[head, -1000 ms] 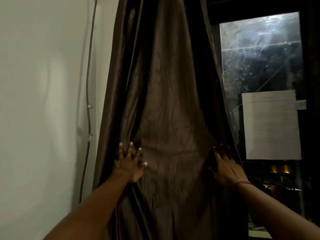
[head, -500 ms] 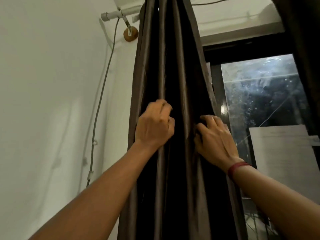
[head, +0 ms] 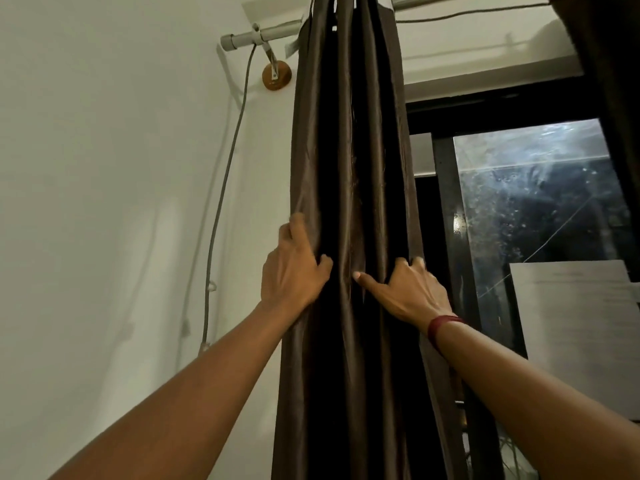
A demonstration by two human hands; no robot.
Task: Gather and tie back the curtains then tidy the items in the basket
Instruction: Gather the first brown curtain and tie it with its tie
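A dark brown curtain (head: 349, 150) hangs in a narrow bunch of folds from a grey rod (head: 263, 34) at the top. My left hand (head: 294, 268) grips the curtain's left edge, fingers wrapped behind the cloth and thumb on the front. On the other side my right hand (head: 405, 289) holds the right folds, its fingers curled behind them and its thumb stretched left across the front. A red band sits on my right wrist. The basket is out of view.
A white wall (head: 104, 202) fills the left, with a grey cable (head: 221, 188) running down it. Right of the curtain is a dark-framed window (head: 540, 202) with a white paper sheet (head: 581, 323) stuck on it. Another dark curtain edge (head: 609, 46) hangs at the top right.
The curtain went from spread wide to a tight bunch. Both hands rose and came together on it. Since half a second ago my left hand shifted to the left edge and the view tilted up.
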